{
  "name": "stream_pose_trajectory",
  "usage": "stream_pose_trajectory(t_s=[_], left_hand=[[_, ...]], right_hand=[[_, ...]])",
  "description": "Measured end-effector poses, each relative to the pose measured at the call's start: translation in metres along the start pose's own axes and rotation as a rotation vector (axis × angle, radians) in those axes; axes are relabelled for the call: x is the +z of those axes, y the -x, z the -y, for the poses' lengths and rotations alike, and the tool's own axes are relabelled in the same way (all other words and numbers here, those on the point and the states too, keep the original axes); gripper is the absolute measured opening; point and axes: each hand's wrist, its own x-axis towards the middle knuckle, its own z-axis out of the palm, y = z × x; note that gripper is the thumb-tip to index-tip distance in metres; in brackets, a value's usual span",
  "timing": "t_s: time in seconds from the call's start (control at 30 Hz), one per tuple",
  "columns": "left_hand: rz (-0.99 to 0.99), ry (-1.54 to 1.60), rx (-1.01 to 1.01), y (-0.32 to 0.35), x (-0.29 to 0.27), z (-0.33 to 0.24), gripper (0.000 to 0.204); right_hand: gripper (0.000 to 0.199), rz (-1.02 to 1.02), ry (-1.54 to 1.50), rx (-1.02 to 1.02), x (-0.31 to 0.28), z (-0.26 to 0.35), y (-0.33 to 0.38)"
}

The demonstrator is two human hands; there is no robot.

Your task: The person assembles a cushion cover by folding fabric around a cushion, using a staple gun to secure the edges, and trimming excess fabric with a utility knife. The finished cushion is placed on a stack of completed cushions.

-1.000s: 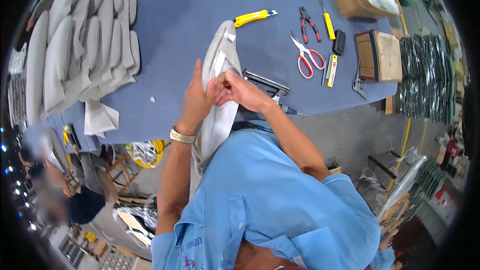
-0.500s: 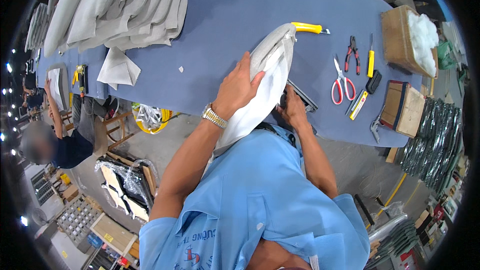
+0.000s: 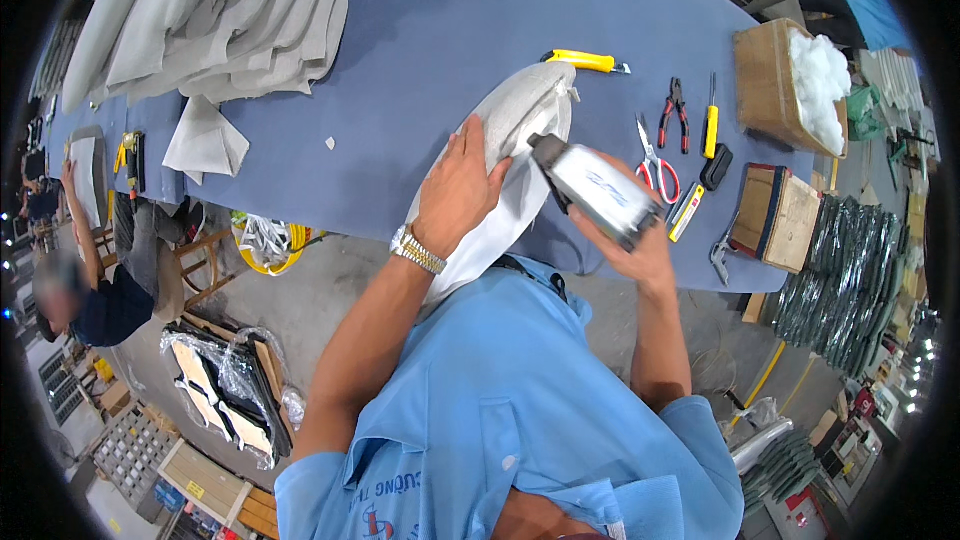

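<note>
The grey cushion [image 3: 510,155] lay on the blue surface [image 3: 400,60], its long axis running from the person's chest away toward the yellow knife [image 3: 585,61]. The left hand [image 3: 460,185] pressed flat on it, fingers spread. The right hand [image 3: 640,240] (just beside its right edge) gripped a grey-and-black tool [image 3: 595,190], nose touching the cushion.

We see a light blue short-sleeved shirt [image 3: 510,400] with a collar, red and blue printing low on its front, and a metal-link wristwatch [image 3: 417,249] on the left wrist.
</note>
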Motion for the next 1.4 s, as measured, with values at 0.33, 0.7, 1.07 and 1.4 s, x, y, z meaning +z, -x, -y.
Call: stream_pose_trajectory(t_s=[0.33,0.7,1.07,1.4], left_hand=[[0.023,-0.011,-0.050,0.000,-0.005,-0.005,0.075],[-0.004,-0.064,-0.072,0.002,0.006,-0.015,0.077],[0.024,-0.021,-0.071,0.006,0.000,-0.013,0.078],[-0.032,-0.078,-0.051,0.007,-0.001,-0.016,0.082]], right_hand=[[0.056,0.091,0.043,0.132,0.016,-0.038,-0.025],[0.051,0.109,0.103,0.213,0.025,-0.027,-0.026],[0.050,0.166,0.061,0.174,0.022,-0.027,-0.014],[0.053,0.076,0.086,0.189,0.036,-0.034,-0.002]])
